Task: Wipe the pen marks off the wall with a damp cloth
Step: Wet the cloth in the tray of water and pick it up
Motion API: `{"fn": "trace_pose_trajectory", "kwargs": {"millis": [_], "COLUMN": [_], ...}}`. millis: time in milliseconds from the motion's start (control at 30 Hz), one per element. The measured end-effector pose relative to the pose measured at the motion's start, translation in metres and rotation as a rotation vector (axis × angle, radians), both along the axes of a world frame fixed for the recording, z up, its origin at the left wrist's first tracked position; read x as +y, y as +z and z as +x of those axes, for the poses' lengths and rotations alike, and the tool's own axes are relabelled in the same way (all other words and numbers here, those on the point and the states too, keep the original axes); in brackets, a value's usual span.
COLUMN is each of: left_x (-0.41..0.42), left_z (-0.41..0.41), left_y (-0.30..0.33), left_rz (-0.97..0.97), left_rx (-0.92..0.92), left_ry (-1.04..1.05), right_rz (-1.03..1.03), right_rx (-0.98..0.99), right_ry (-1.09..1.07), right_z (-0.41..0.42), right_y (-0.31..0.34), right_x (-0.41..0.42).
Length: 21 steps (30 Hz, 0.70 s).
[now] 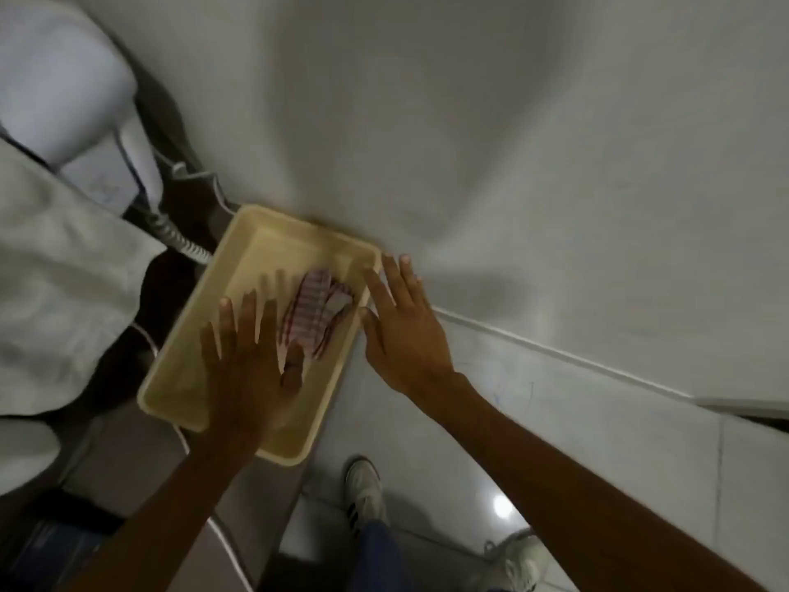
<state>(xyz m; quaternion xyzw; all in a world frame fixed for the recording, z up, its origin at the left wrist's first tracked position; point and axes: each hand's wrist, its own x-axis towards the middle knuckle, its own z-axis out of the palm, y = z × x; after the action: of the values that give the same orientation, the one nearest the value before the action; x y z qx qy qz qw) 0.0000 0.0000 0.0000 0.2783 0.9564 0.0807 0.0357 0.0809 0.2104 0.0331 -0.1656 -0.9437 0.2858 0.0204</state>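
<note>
A crumpled checked cloth [314, 314], pink and white, lies inside a shallow yellow tray [239, 258] set against the white wall [469, 121]. My left hand [245, 356] hovers over the tray with fingers spread, its thumb beside the cloth's near edge; whether it touches the cloth I cannot tell. Fingers apart, my right hand [403, 326] sits at the tray's right rim and holds nothing. Faint blue pen marks [518, 393] show low on the wall, to the right of my right forearm.
A white appliance [64, 79] with a coiled cord [179, 237] stands left of the tray, and a pale cloth cover [55, 271] drapes below it. A white trim strip [555, 348] runs along the wall. My shoes [365, 489] stand on the tiled floor.
</note>
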Motion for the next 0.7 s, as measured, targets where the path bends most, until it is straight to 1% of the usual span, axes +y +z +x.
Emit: {"fn": "trace_pose_trajectory", "kwargs": {"millis": [67,133,167,200,333,433,500,600,667,700], "left_x": [-0.015,-0.024,-0.028,-0.032,-0.049,-0.057,-0.058,-0.046,-0.035,-0.028], "left_z": [-0.018,-0.033,-0.038,-0.041,-0.061,-0.068,-0.068,-0.057,-0.043,-0.035], "left_y": [-0.034,-0.069,-0.087,-0.103,-0.151,-0.169,-0.169,-0.148,-0.125,-0.113], "left_rz": [-0.052,-0.065,-0.060,-0.044,-0.018,-0.034,-0.036,0.028,0.104,0.149], "left_rx": [-0.068,-0.087,-0.104,-0.128,-0.133,-0.107,-0.123,-0.133,-0.108,-0.083], "left_ry": [0.039,0.050,0.069,0.091,0.138,0.137,0.154,0.180,0.182,0.177], "right_rz": [-0.183,-0.375,-0.415,-0.421,-0.216,-0.112,-0.124,-0.161,-0.239,-0.254], "right_rx": [-0.103,-0.203,-0.232,-0.263,-0.392,-0.317,-0.269,-0.271,-0.186,-0.098], "right_ry": [0.003,-0.051,-0.087,-0.121,-0.251,-0.284,-0.286,-0.186,-0.103,-0.083], "right_z": [-0.032,-0.065,-0.081,-0.096,-0.141,-0.151,-0.148,-0.139,-0.128,-0.119], "right_y": [-0.037,-0.070,-0.089,-0.106,-0.170,-0.198,-0.203,-0.187,-0.164,-0.151], "right_x": [-0.024,-0.048,-0.060,-0.071,-0.097,-0.113,-0.115,-0.102,-0.089,-0.082]}}
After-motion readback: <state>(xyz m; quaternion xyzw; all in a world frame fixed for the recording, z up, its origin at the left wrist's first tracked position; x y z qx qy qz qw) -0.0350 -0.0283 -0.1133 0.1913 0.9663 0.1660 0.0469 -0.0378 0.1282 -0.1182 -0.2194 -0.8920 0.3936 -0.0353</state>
